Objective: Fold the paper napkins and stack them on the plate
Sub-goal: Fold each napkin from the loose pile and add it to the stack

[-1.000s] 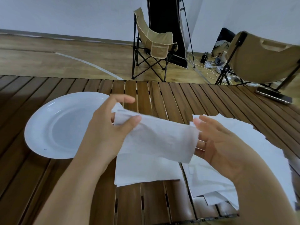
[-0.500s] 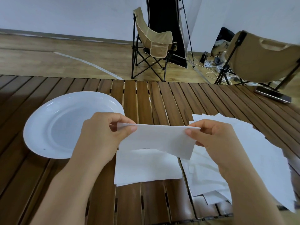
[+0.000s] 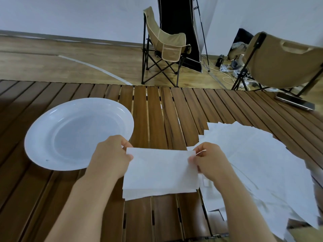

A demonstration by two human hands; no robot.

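A white paper napkin [image 3: 160, 170], folded in half, lies on the slatted wooden table in front of me. My left hand [image 3: 111, 158] pinches its upper left corner and my right hand [image 3: 208, 161] pinches its upper right corner. The fold's two edges meet at the top. A white plate [image 3: 43, 137] sits empty to the left, just beyond my left hand. A loose pile of unfolded napkins [image 3: 262, 163] spreads over the table at the right, partly under my right forearm.
The slatted wooden table [image 3: 157, 110] ends at its far edge ahead. A phone [image 3: 295, 103] lies at the table's far right. Two beige folding chairs [image 3: 166, 48] stand on the floor beyond, with cables and a black panel behind.
Both hands have brought the napkin's raised half down and toward me, closing the fold flat onto the lower half on the table. The plate and the pile have not moved.
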